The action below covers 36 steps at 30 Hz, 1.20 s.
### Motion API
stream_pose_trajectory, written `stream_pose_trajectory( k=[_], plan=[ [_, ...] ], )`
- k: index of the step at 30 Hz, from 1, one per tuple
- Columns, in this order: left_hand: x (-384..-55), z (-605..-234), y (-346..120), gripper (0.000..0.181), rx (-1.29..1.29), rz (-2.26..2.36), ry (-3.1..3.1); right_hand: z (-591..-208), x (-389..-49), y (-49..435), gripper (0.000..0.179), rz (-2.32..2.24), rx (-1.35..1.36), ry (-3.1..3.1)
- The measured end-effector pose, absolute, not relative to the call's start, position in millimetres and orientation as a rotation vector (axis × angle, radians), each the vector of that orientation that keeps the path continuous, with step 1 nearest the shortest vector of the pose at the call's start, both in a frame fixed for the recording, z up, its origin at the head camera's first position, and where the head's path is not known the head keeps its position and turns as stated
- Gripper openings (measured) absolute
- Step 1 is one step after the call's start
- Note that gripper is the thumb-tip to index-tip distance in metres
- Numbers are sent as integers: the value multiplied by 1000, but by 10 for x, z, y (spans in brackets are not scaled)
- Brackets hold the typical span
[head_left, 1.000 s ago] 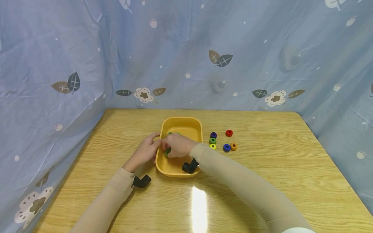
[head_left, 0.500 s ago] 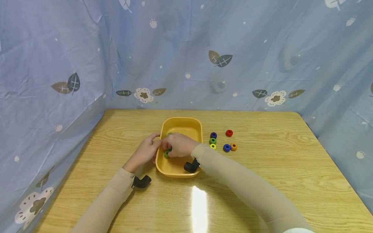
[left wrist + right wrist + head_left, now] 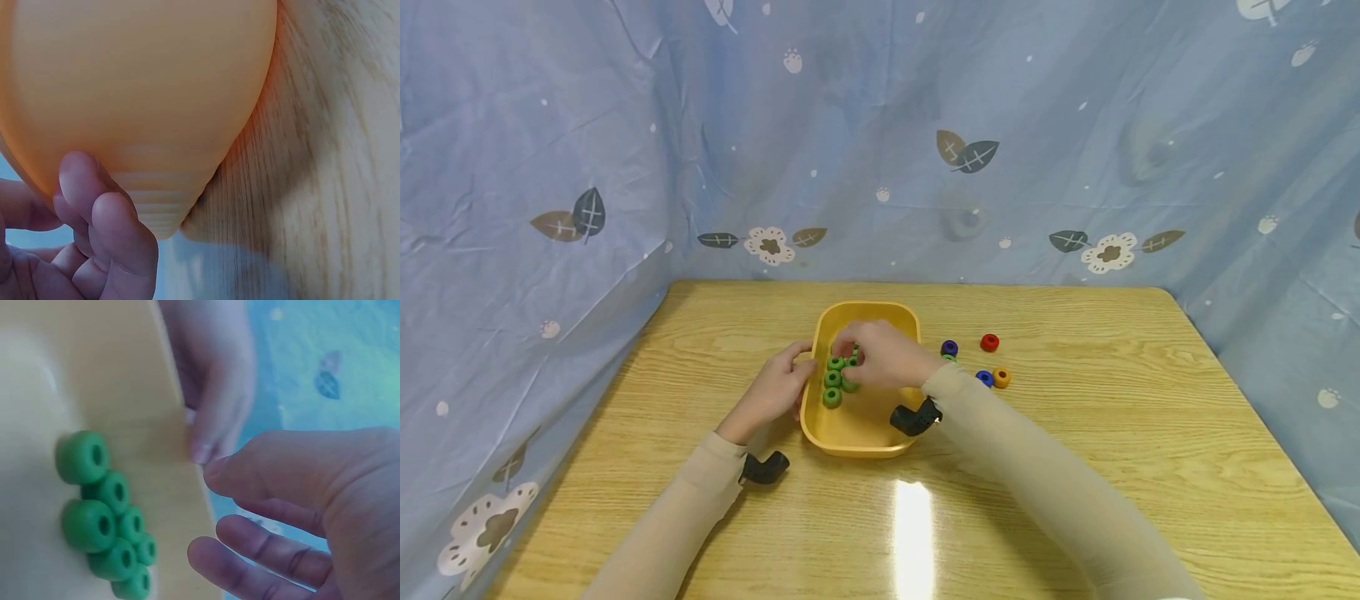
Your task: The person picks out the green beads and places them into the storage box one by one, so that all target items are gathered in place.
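Observation:
My left hand grips the left wall of a yellow plastic bin, with the thumb over the rim; the left wrist view shows curled fingers against the outer wall. Inside the bin, along its left side, several green ring-shaped beads lie close together in rows. Over these beads hovers my right hand, thumb and fingers apart. Nothing sits between them in the right wrist view, where the right hand is clear of the beads. In the head view it hides some of the beads.
Right of the bin, on the wooden table, lie a purple bead, a partly hidden green bead, a red bead, a blue bead and an orange bead. A patterned blue cloth hangs behind.
My right hand has risen from the green beads and moved up and to the right, its fingers now parted. More green beads show in the bin. The left hand has stayed put.

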State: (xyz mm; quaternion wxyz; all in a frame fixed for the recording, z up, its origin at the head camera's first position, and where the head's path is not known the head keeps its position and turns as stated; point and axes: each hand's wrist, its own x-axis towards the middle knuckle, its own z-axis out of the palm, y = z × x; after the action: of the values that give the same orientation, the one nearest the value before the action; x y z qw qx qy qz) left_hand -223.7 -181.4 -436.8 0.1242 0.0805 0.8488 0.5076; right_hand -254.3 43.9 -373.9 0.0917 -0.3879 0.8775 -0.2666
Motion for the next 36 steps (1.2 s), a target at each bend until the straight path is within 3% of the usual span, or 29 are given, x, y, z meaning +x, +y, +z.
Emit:
stream_pose_trajectory(
  k=[19,36],
  plan=[
    [-2236,-4373,-1779,48,212,1488,2481,-3686,-2436,1186,21,-1122,-882,2750],
    [-2227,-4379,-1784,49,197,1490,2477,-3995,-2483,1580,25,-1081,-679,2912]
  ],
)
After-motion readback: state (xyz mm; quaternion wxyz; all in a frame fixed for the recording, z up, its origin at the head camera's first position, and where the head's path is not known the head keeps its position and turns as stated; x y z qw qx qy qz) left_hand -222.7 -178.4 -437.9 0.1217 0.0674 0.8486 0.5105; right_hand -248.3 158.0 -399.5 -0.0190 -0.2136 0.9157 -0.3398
